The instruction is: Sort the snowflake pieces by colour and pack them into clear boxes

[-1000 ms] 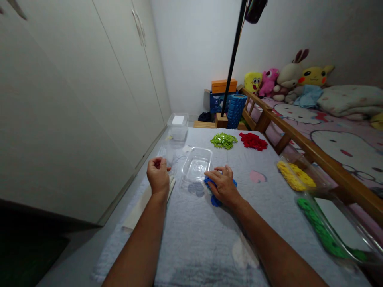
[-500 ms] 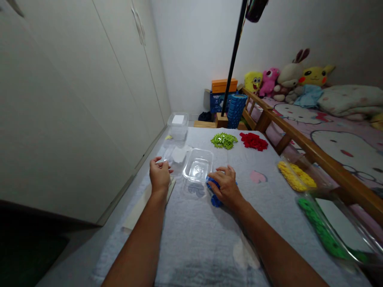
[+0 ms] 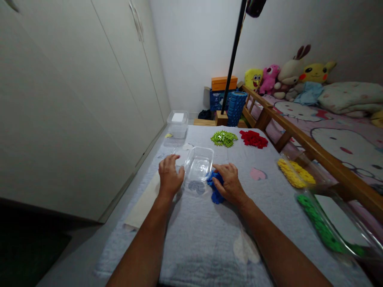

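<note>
A clear plastic tub (image 3: 199,164) sits tilted on the grey blanket (image 3: 209,235). My left hand (image 3: 170,176) rests against its left side with fingers spread, holding nothing that I can see. My right hand (image 3: 229,182) lies curled over a small heap of blue plastic pieces (image 3: 214,191) just right of the tub. The fingers cup the pieces and press them toward the tub's rim.
Lime green pieces (image 3: 224,138) and red pieces (image 3: 253,139) lie in heaps farther back. Clear containers at the right hold yellow pieces (image 3: 295,173) and dark green pieces (image 3: 320,229). A lidded clear box (image 3: 177,123) stands at the back left. A wooden bed rail (image 3: 302,145) runs along the right.
My left hand has opened and moved right to the tub's side. My right hand has gathered the blue pieces closer to the tub.
</note>
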Motion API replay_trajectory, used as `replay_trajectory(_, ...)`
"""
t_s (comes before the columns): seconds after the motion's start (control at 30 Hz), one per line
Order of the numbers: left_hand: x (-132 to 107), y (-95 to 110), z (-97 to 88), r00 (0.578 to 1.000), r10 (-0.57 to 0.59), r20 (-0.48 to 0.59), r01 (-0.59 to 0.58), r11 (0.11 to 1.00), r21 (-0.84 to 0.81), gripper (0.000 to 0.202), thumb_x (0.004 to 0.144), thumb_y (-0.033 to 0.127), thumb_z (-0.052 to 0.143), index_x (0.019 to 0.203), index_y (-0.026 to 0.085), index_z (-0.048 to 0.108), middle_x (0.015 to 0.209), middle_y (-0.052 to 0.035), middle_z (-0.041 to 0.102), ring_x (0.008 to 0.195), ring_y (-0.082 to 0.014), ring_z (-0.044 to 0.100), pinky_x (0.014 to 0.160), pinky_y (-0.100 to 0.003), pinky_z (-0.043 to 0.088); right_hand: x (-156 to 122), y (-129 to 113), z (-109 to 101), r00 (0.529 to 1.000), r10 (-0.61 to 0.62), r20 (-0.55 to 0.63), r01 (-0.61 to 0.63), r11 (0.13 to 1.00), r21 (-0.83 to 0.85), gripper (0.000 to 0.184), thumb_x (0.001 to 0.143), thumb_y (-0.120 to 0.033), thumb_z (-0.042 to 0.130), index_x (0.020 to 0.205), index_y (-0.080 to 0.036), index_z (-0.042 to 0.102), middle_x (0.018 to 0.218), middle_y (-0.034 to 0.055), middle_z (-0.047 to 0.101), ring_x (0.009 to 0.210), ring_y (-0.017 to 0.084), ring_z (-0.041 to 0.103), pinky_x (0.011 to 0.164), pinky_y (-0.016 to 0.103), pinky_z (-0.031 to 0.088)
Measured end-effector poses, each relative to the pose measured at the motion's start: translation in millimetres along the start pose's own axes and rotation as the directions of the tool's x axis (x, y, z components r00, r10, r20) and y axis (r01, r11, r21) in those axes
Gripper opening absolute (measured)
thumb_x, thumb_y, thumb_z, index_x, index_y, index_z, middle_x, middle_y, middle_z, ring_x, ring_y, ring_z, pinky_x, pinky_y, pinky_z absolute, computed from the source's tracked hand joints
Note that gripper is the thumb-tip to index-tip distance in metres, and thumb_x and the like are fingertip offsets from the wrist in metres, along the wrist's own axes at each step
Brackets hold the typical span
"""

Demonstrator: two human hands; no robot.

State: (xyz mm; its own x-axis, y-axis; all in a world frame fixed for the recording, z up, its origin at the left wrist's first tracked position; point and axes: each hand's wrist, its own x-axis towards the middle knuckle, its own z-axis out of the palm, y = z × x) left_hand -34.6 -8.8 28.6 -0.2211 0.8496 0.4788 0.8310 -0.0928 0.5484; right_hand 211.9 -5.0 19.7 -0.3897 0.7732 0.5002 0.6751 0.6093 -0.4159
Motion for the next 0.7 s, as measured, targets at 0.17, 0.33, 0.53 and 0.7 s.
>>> replay_trajectory(0.17,-17,21,0.6,0.890,0.312,0.332,-0.299,0.950,-0.090,0.039,0.076,0.036,0.075,0.114,0.026,0.068,0.134,-0.0089,0.063,0.134,-0.0337,0.045,0.115,-0.056,0.026,-2,9,0,0.993,0.087,0.078,-0.079,0.993,-0.093,0.041,0.089,-0.034,0.059,0.127,-0.017,0.063,0.125,0.0145,0.068,0.120,0.031,0.053,0.113,0.052,0.026)
replay_trajectory(0.33,-22,30,7.8,0.860,0.294,0.417,-0.344,0.938,0.050,0.014,0.087,0.020,0.060,0.093,0.024,0.072,0.098,-0.0069,0.073,0.109,-0.0280,0.062,0.116,-0.060,0.020,2,0,3,0.966,0.109,0.234,-0.061,0.977,-0.204,0.047,0.089,-0.046,0.061,0.127,-0.019,0.063,0.143,0.0147,0.058,0.137,0.036,0.042,0.116,0.061,0.016)
replay_trajectory(0.53,-22,32,8.9,0.861,0.291,0.416,-0.364,0.926,0.104,0.018,0.090,0.019,0.055,0.093,0.022,0.072,0.093,-0.0079,0.073,0.100,-0.0274,0.063,0.114,-0.059,0.026,6,-12,5,0.935,0.070,0.348,0.027,0.963,-0.267,0.047,0.087,-0.055,0.062,0.122,-0.024,0.066,0.146,0.0124,0.056,0.136,0.038,0.042,0.113,0.066,0.017)
replay_trajectory(0.7,-24,32,8.6,0.863,0.282,0.418,-0.357,0.927,0.111,0.017,0.090,0.019,0.055,0.090,0.022,0.072,0.089,-0.0073,0.072,0.097,-0.0264,0.064,0.114,-0.058,0.026,5,-11,4,0.924,0.057,0.379,0.059,0.956,-0.289,0.041,0.088,-0.050,0.063,0.118,-0.024,0.066,0.132,0.0123,0.062,0.123,0.032,0.051,0.104,0.051,0.035)
